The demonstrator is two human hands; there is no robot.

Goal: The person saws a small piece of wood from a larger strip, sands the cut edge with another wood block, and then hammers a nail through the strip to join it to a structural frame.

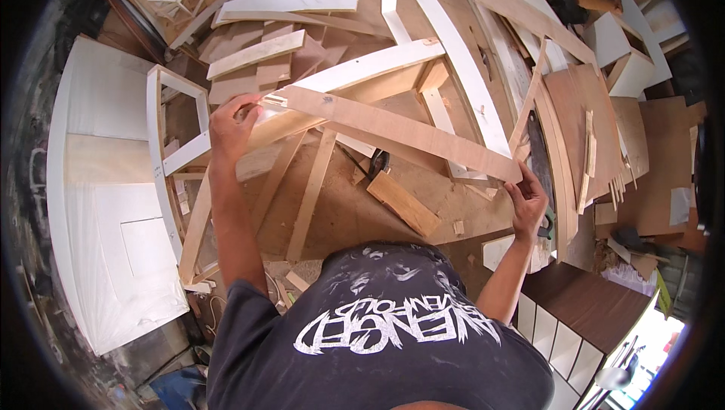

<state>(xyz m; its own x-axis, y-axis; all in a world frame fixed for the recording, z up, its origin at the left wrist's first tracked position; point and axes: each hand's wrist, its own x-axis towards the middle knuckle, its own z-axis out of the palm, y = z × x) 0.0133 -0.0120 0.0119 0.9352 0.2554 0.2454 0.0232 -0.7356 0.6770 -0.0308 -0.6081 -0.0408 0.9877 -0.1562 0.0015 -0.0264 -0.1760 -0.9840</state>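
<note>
A long brown plywood strip (393,127) stretches between my two hands, slanting down from left to right. My left hand (234,124) is closed at its left end, where the edge looks rough and splintered. My right hand (529,200) pinches the other end between thumb and fingers. Beneath the strip lies a white-faced wooden frame (347,67), with a long white board (461,51) meeting it at the right. A short wood block (404,204) rests on the brown work surface (347,217), beside a dark tool (377,163) whose kind is unclear.
Offcuts and a white strip (257,55) are piled at the far side. At left stand an open wooden frame (155,131) and large white panels (113,214). Plywood sheets (578,131) lean at right, above a dark-topped cabinet (581,300). Another person's arm (596,2) shows far right.
</note>
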